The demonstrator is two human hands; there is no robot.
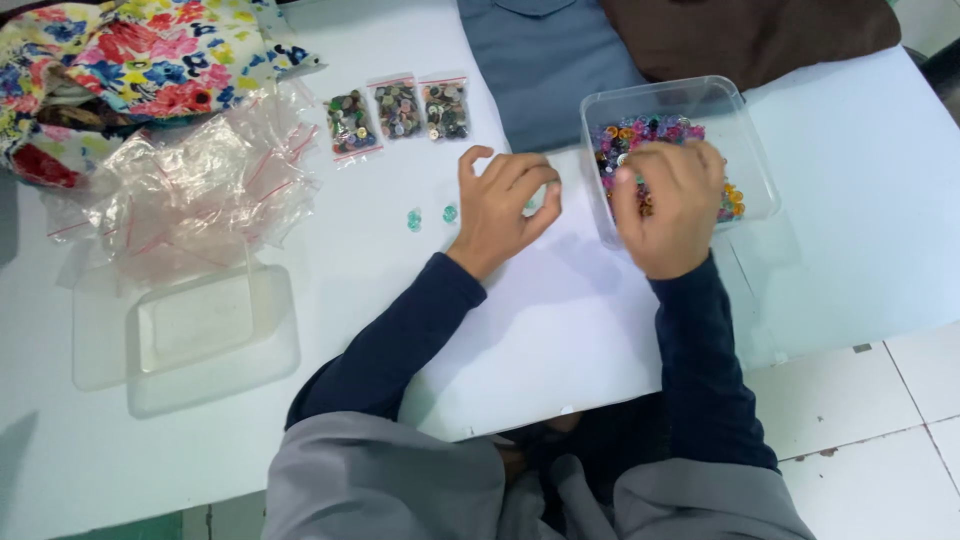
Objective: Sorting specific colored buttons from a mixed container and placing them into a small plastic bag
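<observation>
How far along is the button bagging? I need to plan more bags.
Done: three filled bags lie in a row. In hand: the right hand digs in the tub of buttons; the left hand rests beside two loose green buttons. Left: the tub holds many buttons, and a pile of empty bags waits.

A craft or sewing spot at home: a white table (880, 220), a tub (752, 150) of buttons, small bags (398, 112), folded cloth (550, 60), tiled floor (870, 440).
</observation>
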